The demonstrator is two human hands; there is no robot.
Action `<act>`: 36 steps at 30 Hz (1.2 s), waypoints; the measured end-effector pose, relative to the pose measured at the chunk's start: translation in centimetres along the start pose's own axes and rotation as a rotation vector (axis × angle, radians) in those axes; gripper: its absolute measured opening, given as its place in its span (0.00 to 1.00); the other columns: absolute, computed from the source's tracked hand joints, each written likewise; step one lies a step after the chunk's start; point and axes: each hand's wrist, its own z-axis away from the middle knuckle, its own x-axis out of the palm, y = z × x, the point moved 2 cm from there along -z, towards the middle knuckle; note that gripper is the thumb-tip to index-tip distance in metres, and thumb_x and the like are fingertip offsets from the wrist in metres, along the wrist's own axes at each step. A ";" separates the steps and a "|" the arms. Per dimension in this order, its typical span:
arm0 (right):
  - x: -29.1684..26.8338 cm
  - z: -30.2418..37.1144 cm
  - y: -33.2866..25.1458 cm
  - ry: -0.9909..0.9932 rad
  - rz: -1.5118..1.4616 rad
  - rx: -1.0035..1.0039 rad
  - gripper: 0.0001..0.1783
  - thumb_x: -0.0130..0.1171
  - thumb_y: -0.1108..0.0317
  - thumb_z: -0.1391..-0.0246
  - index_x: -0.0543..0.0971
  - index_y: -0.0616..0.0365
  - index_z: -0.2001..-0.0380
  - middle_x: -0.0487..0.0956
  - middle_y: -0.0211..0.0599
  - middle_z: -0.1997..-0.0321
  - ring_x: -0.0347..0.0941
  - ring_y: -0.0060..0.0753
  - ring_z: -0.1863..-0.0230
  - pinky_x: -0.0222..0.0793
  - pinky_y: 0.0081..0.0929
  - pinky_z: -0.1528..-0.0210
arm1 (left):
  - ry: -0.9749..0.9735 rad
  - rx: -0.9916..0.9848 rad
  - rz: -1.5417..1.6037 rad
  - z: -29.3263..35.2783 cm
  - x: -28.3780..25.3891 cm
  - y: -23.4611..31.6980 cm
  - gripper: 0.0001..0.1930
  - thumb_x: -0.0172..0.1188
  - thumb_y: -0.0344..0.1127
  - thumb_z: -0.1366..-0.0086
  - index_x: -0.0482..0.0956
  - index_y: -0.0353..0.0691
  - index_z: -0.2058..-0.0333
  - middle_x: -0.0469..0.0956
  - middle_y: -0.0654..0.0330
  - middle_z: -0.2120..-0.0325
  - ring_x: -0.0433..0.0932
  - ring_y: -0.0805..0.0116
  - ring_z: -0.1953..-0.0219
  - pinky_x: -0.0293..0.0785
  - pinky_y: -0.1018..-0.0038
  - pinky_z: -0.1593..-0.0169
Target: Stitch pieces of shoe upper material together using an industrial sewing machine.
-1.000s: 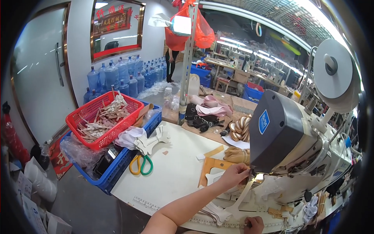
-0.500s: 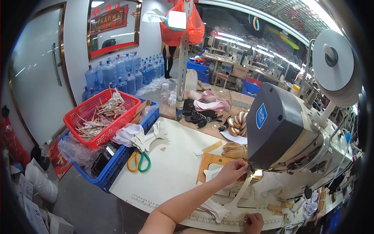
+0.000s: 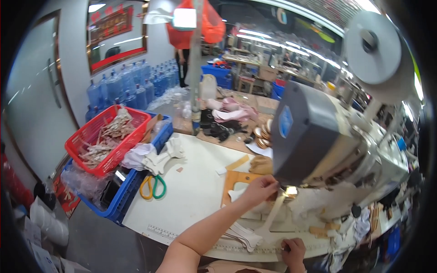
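Observation:
My left hand point(image 3: 262, 189) is at the needle end of a sewing machine point(image 3: 309, 136), fingers pinched together; whatever they grip there is hidden. Beside those fingers a small lamp lights the stitching area. A pale, narrow-waisted strip point(image 3: 274, 215) runs from that area toward the front of the table. My right hand point(image 3: 293, 253) rests near the front edge with curled fingers, and I cannot make out whether something is inside them. Between my forearm and the strip lie several white cut pieces point(image 3: 246, 237), stacked with flared ends. An orange-brown plate point(image 3: 231, 179) sits behind my left wrist.
Scissors with yellow and green handles point(image 3: 153, 187) lie on the white tabletop point(image 3: 191, 170). To the left, a red basket point(image 3: 93, 169) of scraps sits on a blue crate point(image 3: 119, 207). A metal post point(image 3: 195, 77) stands behind the table. Scraps hang at the right point(image 3: 362, 232).
The whole view has shifted, so the table and machine appear further left and slightly higher. My left hand keeps its place by the needle, and my right hand stays near the front edge.

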 end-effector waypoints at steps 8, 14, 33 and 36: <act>-0.8 -0.3 -0.2 -0.017 0.009 0.055 0.11 0.63 0.71 0.63 0.79 0.50 0.70 0.74 0.32 0.72 0.72 0.39 0.70 0.70 0.34 0.71 | 0.094 0.033 0.046 0.5 -0.7 -1.1 0.08 0.53 0.34 0.37 0.76 0.37 0.70 0.73 0.66 0.82 0.69 0.79 0.81 0.63 0.82 0.76; -1.1 0.1 -0.2 0.010 -0.041 0.043 0.13 0.63 0.74 0.66 0.80 0.49 0.71 0.75 0.32 0.74 0.73 0.38 0.71 0.71 0.33 0.72 | 0.169 0.095 0.080 1.2 0.1 -1.6 0.04 0.53 0.30 0.38 0.76 0.38 0.69 0.72 0.67 0.81 0.69 0.79 0.79 0.64 0.81 0.74; -1.0 0.0 -0.1 -0.003 -0.057 0.003 0.09 0.63 0.71 0.62 0.79 0.51 0.72 0.74 0.32 0.74 0.71 0.37 0.72 0.69 0.32 0.72 | 0.272 0.144 0.136 1.7 0.7 -1.2 0.04 0.51 0.29 0.39 0.73 0.39 0.73 0.69 0.67 0.82 0.65 0.79 0.80 0.61 0.81 0.75; -1.1 0.0 -0.2 0.013 -0.068 -0.001 0.09 0.63 0.72 0.62 0.79 0.51 0.72 0.74 0.31 0.75 0.71 0.37 0.72 0.69 0.31 0.72 | 0.237 0.171 0.109 1.3 0.1 -1.6 0.04 0.52 0.30 0.37 0.74 0.38 0.68 0.71 0.68 0.80 0.66 0.80 0.79 0.62 0.82 0.75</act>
